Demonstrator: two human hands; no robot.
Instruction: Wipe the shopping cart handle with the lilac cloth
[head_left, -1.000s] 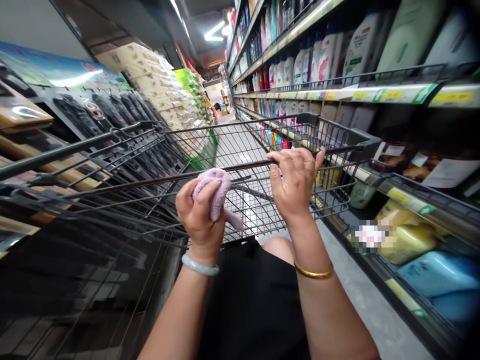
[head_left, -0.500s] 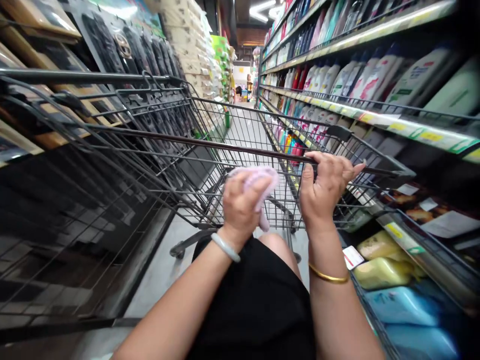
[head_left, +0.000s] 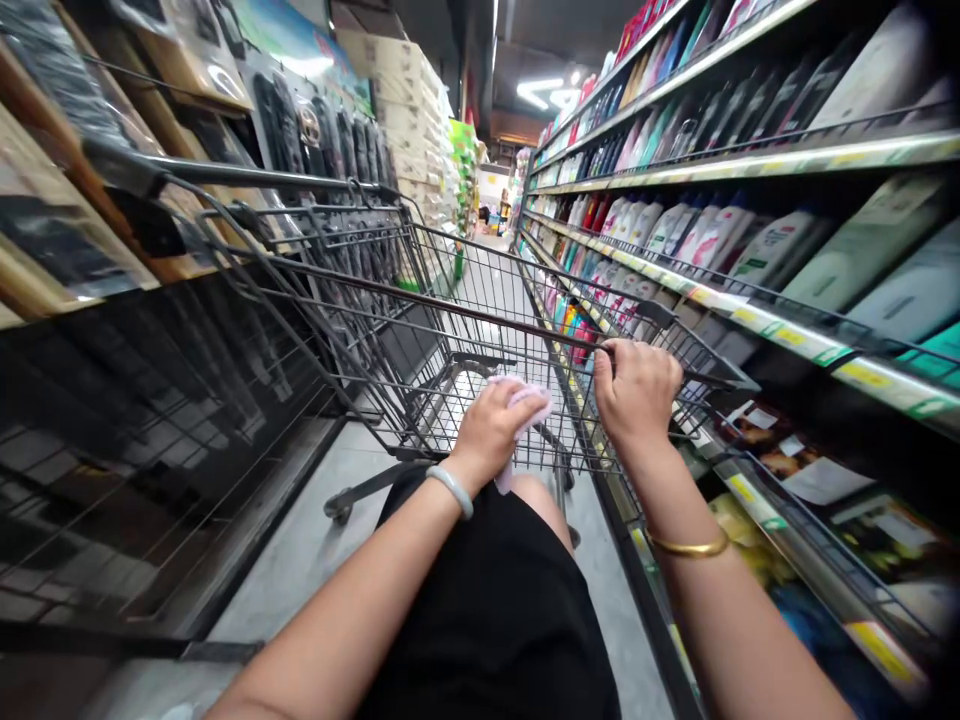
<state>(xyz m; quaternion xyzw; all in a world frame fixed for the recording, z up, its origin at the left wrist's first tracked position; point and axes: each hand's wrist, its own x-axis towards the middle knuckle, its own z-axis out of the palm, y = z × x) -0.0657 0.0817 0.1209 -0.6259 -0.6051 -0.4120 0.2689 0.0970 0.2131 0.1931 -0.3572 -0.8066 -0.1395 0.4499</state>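
In front of me stands a dark wire shopping cart (head_left: 480,365), its basket showing only bare mesh and floor through it. My right hand (head_left: 637,390) is closed around the cart's near top rail (head_left: 420,302), toward the right end. My left hand (head_left: 491,425) grips a crumpled pale lilac cloth (head_left: 531,402), held just above my lap and on the near side of the basket. Part of the cloth hangs below the fingers. A pale bangle circles the left wrist, a gold one the right.
Shelves of shampoo-like bottles (head_left: 720,240) run close along the right side of the aisle. To the left are a rack of packaged goods (head_left: 67,230) and a black wire mesh stand. Stacked cartons (head_left: 397,110) rise farther down. Tiled floor (head_left: 292,540) lies beneath the cart.
The view has swung right and the cart now appears tilted and shifted. My right hand has closed more fully on the rail. My left hand, still holding the cloth, sits slightly lower.
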